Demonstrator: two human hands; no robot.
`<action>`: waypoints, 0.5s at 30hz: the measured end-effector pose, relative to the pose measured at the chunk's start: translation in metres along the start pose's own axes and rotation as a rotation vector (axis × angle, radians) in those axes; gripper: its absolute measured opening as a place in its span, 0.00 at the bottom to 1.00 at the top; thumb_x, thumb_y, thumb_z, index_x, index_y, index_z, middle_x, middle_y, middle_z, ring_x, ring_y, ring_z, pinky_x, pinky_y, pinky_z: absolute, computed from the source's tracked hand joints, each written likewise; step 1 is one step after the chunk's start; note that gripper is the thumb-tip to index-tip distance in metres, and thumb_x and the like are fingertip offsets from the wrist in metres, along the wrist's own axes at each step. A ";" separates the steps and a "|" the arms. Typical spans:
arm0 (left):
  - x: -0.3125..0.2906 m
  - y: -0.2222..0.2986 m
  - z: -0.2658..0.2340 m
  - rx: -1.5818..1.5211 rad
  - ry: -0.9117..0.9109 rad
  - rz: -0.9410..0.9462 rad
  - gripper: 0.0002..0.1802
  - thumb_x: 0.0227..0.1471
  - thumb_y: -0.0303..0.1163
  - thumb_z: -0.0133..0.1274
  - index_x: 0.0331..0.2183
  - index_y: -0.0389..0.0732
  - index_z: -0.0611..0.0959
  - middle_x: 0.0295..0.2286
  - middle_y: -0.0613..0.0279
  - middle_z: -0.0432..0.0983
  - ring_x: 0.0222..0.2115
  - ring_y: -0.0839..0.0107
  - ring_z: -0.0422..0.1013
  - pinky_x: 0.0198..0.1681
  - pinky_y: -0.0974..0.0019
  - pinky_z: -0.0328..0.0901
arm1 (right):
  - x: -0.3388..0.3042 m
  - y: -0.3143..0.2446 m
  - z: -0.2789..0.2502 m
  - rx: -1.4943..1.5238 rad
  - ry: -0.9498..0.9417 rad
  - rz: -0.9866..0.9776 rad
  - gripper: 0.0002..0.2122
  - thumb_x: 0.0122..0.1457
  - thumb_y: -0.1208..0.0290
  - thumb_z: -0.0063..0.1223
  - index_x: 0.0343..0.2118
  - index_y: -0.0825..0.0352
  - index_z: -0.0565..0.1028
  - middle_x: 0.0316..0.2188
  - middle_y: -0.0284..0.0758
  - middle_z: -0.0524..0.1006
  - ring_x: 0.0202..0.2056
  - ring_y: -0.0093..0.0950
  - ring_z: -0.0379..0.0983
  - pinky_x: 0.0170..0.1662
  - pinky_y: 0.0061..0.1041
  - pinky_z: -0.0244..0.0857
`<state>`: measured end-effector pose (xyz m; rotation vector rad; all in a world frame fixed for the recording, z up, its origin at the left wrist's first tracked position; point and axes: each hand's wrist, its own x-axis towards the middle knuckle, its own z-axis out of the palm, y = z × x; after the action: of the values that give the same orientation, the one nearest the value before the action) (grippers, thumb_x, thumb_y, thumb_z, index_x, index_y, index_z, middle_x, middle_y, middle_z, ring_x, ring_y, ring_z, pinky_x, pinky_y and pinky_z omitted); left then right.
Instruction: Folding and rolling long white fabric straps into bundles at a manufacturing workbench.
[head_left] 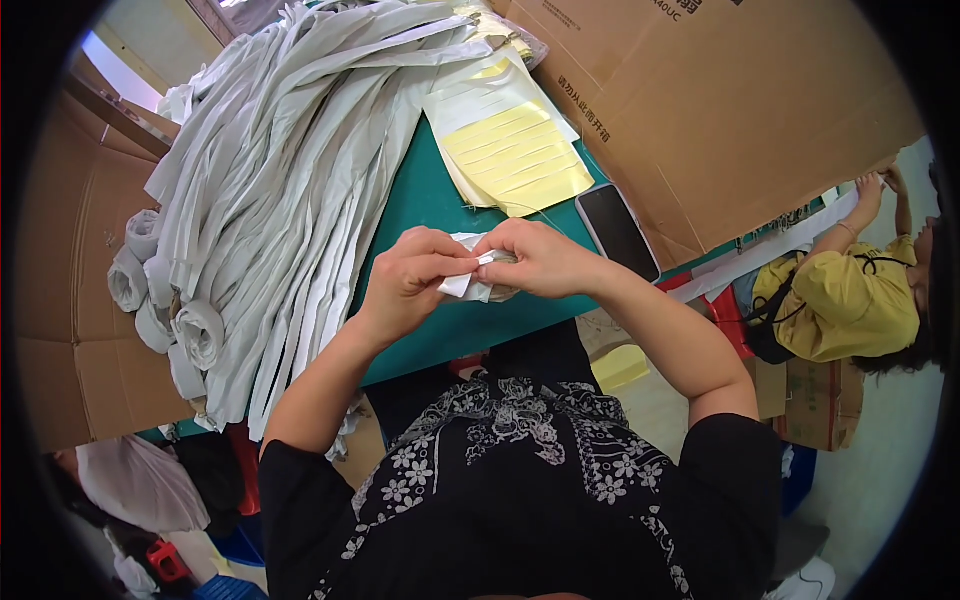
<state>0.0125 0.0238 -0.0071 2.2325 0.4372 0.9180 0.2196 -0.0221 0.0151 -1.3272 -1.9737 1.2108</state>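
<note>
Saw left hand (412, 278) and right hand (538, 260) close together, both clamped on 1 folded white piece (460, 286) over the green desk (440, 340), heap of long white strips (290, 160) lying left.

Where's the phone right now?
In the head view, the dark-screened phone lies right of centre on the green table, just beyond the person's right hand, between the yellow sheet and the large cardboard box.
</note>
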 end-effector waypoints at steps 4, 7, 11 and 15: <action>-0.004 0.007 0.002 0.348 0.032 0.215 0.12 0.36 0.22 0.57 0.30 0.43 0.81 0.33 0.67 0.75 0.36 0.67 0.70 0.40 0.62 0.60 | 0.002 0.012 0.006 0.087 -0.093 0.095 0.13 0.54 0.66 0.52 0.39 0.69 0.74 0.33 0.38 0.74 0.36 0.28 0.71 0.40 0.24 0.64; -0.010 0.014 0.005 0.471 -0.017 0.196 0.16 0.36 0.25 0.57 0.34 0.45 0.80 0.37 0.68 0.74 0.41 0.67 0.68 0.43 0.60 0.58 | 0.000 0.020 0.012 0.262 -0.048 0.160 0.14 0.56 0.66 0.50 0.39 0.71 0.73 0.33 0.36 0.76 0.33 0.23 0.72 0.36 0.20 0.65; -0.015 0.015 0.005 0.565 -0.121 0.178 0.25 0.37 0.29 0.56 0.43 0.48 0.76 0.45 0.66 0.70 0.46 0.67 0.65 0.47 0.59 0.56 | -0.001 0.035 0.018 0.622 -0.080 0.281 0.15 0.56 0.64 0.50 0.38 0.72 0.73 0.31 0.34 0.76 0.32 0.20 0.72 0.35 0.20 0.65; -0.019 0.003 0.007 0.736 -0.120 0.262 0.26 0.38 0.31 0.55 0.45 0.50 0.75 0.47 0.67 0.69 0.48 0.68 0.64 0.50 0.58 0.54 | -0.001 0.041 0.023 1.063 -0.167 0.424 0.15 0.58 0.64 0.48 0.40 0.72 0.71 0.34 0.35 0.75 0.34 0.20 0.72 0.36 0.19 0.67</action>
<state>0.0047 0.0087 -0.0181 3.0560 0.4872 0.8274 0.2222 -0.0270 -0.0316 -1.0554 -0.8049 2.1714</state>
